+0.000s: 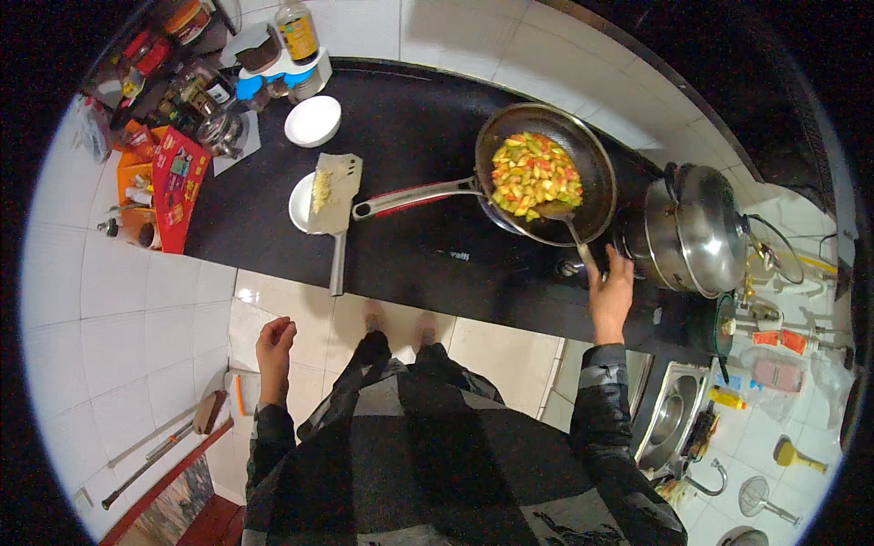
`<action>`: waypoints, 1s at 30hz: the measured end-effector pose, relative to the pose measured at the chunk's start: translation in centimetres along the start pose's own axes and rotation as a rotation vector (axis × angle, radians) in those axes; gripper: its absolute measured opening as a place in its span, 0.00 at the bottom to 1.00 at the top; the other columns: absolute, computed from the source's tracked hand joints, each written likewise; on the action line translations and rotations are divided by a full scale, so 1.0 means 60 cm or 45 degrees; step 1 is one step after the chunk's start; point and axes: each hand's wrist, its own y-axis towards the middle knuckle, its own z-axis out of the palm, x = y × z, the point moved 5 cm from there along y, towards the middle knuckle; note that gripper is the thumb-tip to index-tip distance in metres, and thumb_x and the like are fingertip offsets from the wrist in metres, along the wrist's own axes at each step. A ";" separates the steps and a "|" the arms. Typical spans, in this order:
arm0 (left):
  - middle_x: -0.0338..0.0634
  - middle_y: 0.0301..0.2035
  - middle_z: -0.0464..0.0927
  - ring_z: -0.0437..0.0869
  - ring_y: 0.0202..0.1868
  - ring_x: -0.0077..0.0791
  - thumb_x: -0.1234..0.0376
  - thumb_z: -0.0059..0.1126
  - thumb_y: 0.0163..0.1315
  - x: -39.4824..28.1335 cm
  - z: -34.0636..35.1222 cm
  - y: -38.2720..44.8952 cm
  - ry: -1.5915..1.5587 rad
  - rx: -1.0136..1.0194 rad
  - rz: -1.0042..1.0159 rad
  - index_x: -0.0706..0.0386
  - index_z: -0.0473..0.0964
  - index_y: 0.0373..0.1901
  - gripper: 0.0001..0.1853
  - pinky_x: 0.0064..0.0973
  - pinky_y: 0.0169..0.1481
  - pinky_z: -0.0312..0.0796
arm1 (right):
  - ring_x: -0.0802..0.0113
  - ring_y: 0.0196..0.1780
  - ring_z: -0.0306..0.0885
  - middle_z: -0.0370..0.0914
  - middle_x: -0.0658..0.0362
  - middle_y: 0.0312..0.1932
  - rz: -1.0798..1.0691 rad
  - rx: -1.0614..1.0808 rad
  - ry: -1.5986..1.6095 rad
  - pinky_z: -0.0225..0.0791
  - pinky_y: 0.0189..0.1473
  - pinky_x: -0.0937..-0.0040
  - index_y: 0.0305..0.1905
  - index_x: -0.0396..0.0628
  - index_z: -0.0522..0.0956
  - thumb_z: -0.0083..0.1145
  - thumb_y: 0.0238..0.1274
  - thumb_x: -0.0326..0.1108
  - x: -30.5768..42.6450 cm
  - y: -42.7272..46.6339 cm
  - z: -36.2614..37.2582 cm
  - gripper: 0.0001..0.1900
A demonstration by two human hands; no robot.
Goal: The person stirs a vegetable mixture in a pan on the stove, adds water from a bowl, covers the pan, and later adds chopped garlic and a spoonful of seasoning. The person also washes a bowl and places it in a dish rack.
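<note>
My right hand (610, 300) is at the handle of a metal spatula (586, 256); its fingers are partly extended, and whether they grip the handle cannot be told. The spatula's blade rests among diced yellow-green and red food (536, 174) in a wok (597, 164). The wok's long handle points left. My left hand (275, 345) hangs over the floor before the counter, fingers loosely curled with nothing visible in them. A cleaver (345, 184) lies across a white bowl (298, 205), with chopped pale pieces (321, 191) on its blade.
Behind the cleaver stands another white bowl (313, 121). A lidded steel pot (696, 228) is right of the wok, close to my right hand. Bottles and jars (212, 89) crowd the left corner beside a red box (179, 188). A steel sink (672, 416) lies at the right.
</note>
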 end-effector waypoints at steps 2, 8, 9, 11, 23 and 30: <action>0.37 0.36 0.81 0.80 0.37 0.20 0.68 0.67 0.63 0.007 -0.019 0.005 -0.181 -0.007 -0.111 0.61 0.78 0.47 0.13 0.18 0.44 0.72 | 0.43 0.56 0.74 0.75 0.46 0.52 -0.032 -0.079 -0.029 0.71 0.55 0.55 0.61 0.45 0.75 0.66 0.61 0.33 0.030 0.006 -0.020 0.23; 0.34 0.31 0.76 0.77 0.33 0.18 0.77 0.68 0.56 0.049 -0.119 0.067 -0.406 0.048 -0.180 0.59 0.75 0.41 0.13 0.16 0.41 0.72 | 0.48 0.56 0.72 0.74 0.50 0.52 -0.239 -0.229 -0.027 0.67 0.59 0.56 0.54 0.44 0.79 0.68 0.55 0.26 0.229 -0.006 -0.020 0.20; 0.36 0.34 0.78 0.79 0.36 0.21 0.78 0.67 0.56 0.056 -0.145 0.078 -0.379 0.025 -0.171 0.60 0.75 0.43 0.14 0.18 0.44 0.73 | 0.48 0.55 0.72 0.74 0.50 0.52 -0.254 -0.233 -0.041 0.67 0.59 0.56 0.53 0.43 0.79 0.68 0.55 0.26 0.272 -0.009 -0.010 0.19; 0.39 0.39 0.79 0.80 0.41 0.24 0.76 0.67 0.57 0.064 -0.200 0.108 -0.431 0.066 -0.174 0.62 0.76 0.48 0.17 0.20 0.48 0.74 | 0.47 0.55 0.71 0.74 0.50 0.52 -0.311 -0.261 -0.085 0.66 0.59 0.56 0.52 0.43 0.79 0.68 0.54 0.26 0.372 -0.018 0.008 0.19; 0.42 0.48 0.83 0.83 0.53 0.31 0.60 0.61 0.67 0.130 -0.563 0.197 -0.463 -0.067 -0.401 0.60 0.74 0.56 0.20 0.31 0.57 0.71 | 0.78 0.32 0.78 0.81 0.63 0.28 -0.132 0.297 1.069 0.70 0.36 0.79 0.40 0.39 0.83 0.63 0.67 0.31 0.921 0.049 0.224 0.06; 0.45 0.50 0.83 0.84 0.52 0.33 0.59 0.58 0.70 0.181 -0.588 0.201 -0.558 -0.103 -0.534 0.61 0.74 0.56 0.19 0.31 0.56 0.73 | 0.71 0.21 0.73 0.80 0.57 0.24 0.502 0.676 1.777 0.64 0.24 0.74 0.32 0.41 0.80 0.64 0.63 0.33 1.087 0.280 0.449 0.08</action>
